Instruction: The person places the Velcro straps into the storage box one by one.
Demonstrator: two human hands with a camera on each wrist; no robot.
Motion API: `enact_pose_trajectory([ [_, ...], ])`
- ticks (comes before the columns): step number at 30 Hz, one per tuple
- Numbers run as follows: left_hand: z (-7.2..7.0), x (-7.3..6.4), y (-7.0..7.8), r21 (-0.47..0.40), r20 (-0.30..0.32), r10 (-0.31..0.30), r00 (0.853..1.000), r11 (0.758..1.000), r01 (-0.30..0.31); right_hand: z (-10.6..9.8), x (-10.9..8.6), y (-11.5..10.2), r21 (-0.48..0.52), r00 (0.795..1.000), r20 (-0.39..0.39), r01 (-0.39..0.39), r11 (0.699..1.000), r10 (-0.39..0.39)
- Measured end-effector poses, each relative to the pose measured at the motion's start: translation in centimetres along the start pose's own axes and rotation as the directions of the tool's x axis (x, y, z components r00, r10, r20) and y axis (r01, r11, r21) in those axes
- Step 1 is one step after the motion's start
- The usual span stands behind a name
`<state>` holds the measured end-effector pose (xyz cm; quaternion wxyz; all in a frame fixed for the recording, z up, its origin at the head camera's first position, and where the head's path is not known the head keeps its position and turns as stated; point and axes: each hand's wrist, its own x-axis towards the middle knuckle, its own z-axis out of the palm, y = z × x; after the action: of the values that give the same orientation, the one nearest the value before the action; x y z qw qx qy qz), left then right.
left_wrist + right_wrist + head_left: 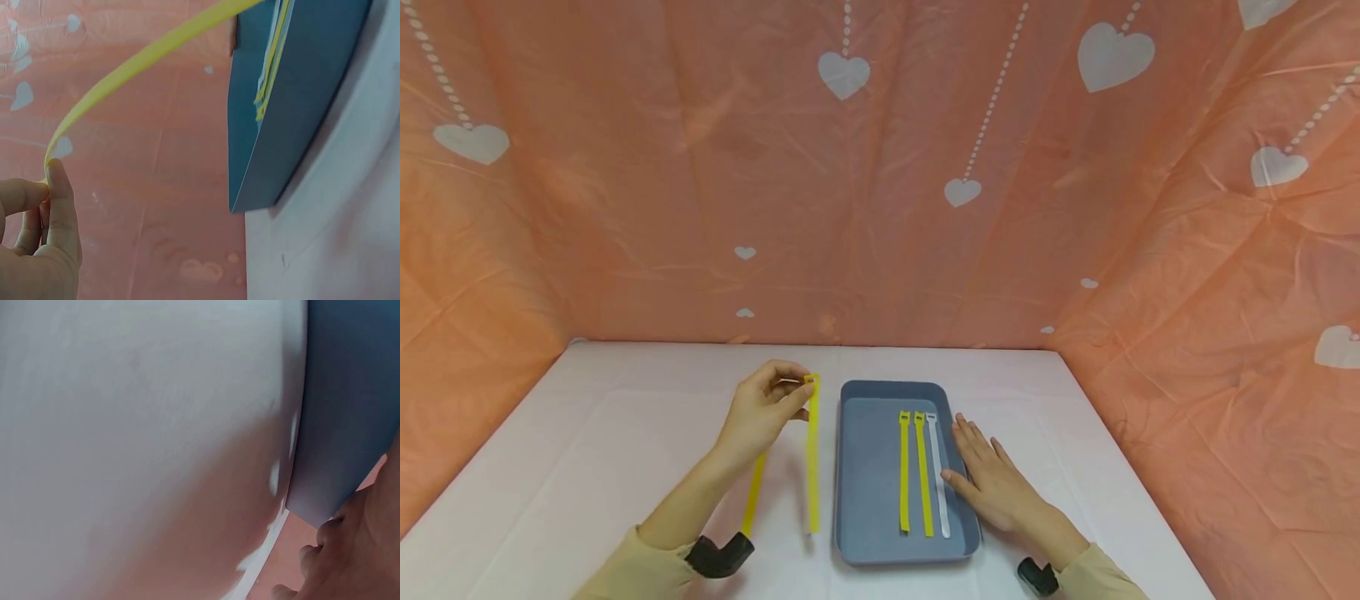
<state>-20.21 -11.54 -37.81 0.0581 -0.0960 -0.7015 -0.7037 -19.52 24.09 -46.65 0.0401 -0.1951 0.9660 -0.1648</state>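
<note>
My left hand (767,408) pinches a yellow hook-and-loop cable tie (813,467) near its slotted head, between thumb and fingers. The tie hangs down just left of a grey-blue tray (868,542); in the left wrist view the yellow cable tie (137,61) bows in a long curve. Inside the tray two yellow ties (904,483) and one white tie (937,483) lie side by side, heads toward the far end. My right hand (996,487) rests at the tray's right rim with its fingers extended; the right wrist view shows the tray's outer wall (344,394) beside it.
Another yellow tie (754,496) shows below my left wrist, partly hidden by the hand and a black wrist mount (721,557). The white tabletop (625,433) runs back to an orange curtain (880,275) printed with hearts, which also encloses both sides.
</note>
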Motion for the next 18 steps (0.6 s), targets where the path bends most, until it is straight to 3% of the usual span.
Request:
enact_pose_trajectory([
  [10,2.8,0.2,-0.9,-0.029,0.044,-0.044,0.998,0.999,0.045,0.0,0.0,-0.1,-0.004,1.000,0.005,-0.005,1.000,0.005],
  [18,4.8,0.9,-2.0,-0.048,0.053,-0.043,0.998,0.998,0.046,0.0,0.1,-0.1,-0.011,1.000,0.003,-0.001,1.000,0.001],
])
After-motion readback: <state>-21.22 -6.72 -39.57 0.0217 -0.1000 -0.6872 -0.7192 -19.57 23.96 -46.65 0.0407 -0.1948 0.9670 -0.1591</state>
